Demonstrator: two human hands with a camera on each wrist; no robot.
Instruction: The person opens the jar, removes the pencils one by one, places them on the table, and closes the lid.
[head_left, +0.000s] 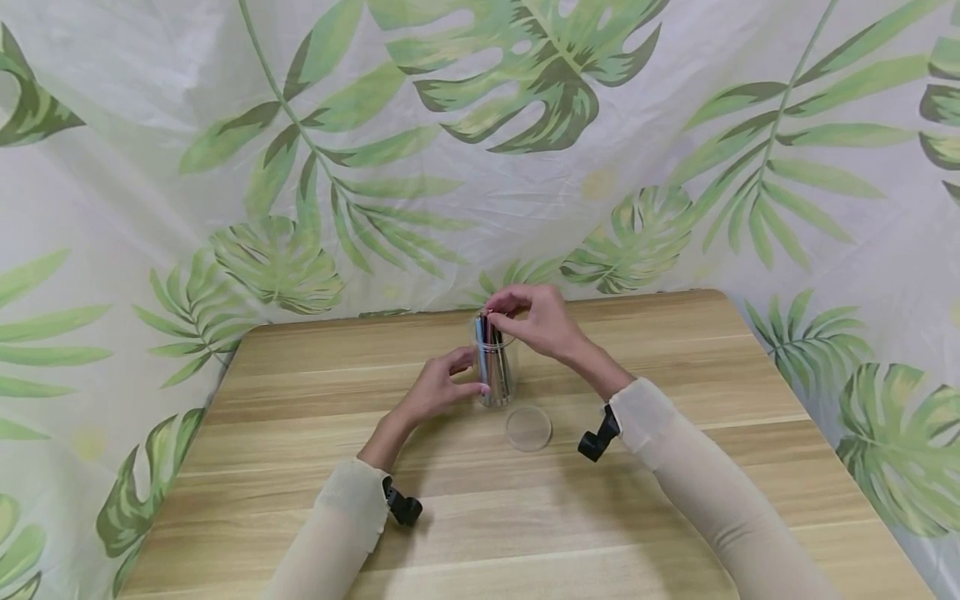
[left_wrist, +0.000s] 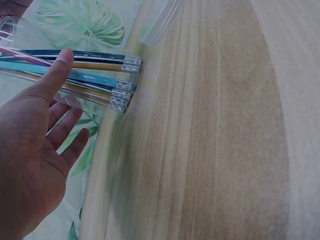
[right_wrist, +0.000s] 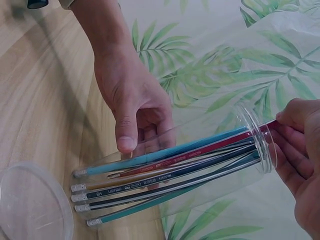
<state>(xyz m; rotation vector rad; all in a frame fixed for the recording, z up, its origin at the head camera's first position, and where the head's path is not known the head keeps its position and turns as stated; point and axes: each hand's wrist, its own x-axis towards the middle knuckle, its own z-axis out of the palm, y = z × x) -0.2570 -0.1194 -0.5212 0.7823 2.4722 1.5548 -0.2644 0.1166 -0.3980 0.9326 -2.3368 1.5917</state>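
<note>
A clear plastic jar [head_left: 512,375] of pencils stands upright on the table, its mouth uncovered. My left hand [head_left: 437,385] holds it from the left, thumb across the near side and fingers round the far side. At the mouth, my right hand [head_left: 542,323] pinches the upper end of a red pencil [right_wrist: 200,151] between thumb and forefinger; most of its length is inside the jar. Around it lean several other pencils, among them a light blue pencil [right_wrist: 175,151] and dark ones, with metal-capped ends [left_wrist: 120,93] at the bottom.
A round clear lid [head_left: 528,428] lies flat on the wooden table [head_left: 480,517], just in front of the jar. Behind the table's far edge hangs a leaf-patterned cloth [head_left: 420,208]. Each wrist carries a small black camera [head_left: 596,442].
</note>
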